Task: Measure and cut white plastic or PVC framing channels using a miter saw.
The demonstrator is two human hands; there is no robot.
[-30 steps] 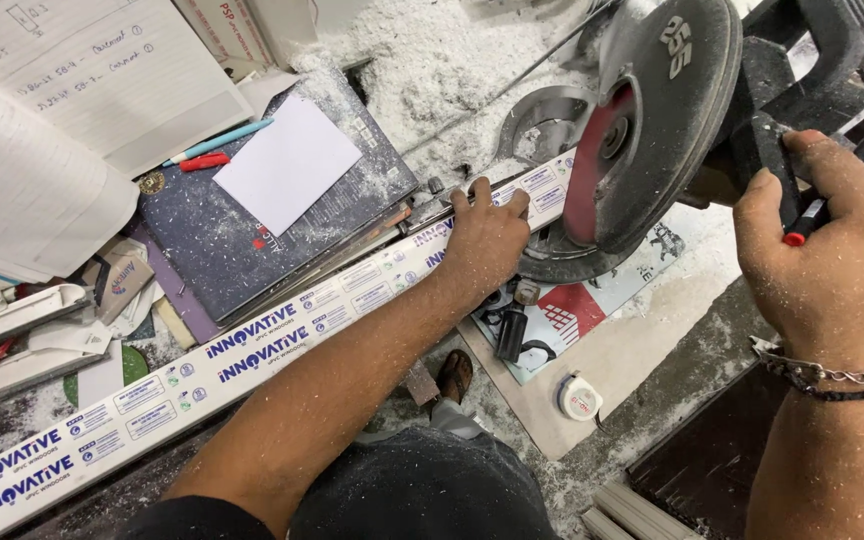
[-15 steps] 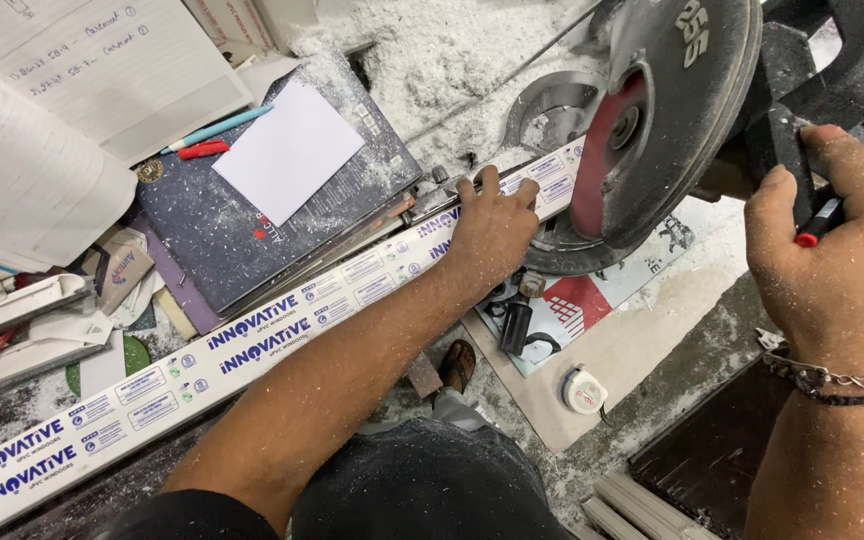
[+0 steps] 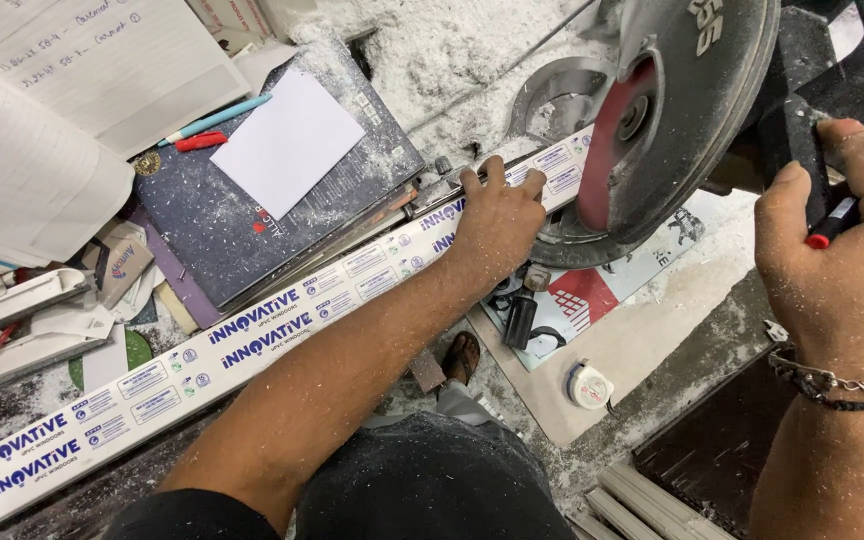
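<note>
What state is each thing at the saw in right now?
Left hand: pressed flat on the white profile strip.
Right hand: closed around the saw handle, red marker between its fingers.
Saw blade: lowered close to the strip.
Tape measure: lying retracted.
Blue pen: capped.

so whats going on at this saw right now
A person is at a chop saw. The left hand presses a long white plastic profile strip flat on the saw bed, right beside the red blade. The right hand grips the saw's black handle and also holds a red-tipped marker. White dust covers the bench, and a small tape measure lies nearby.
</note>
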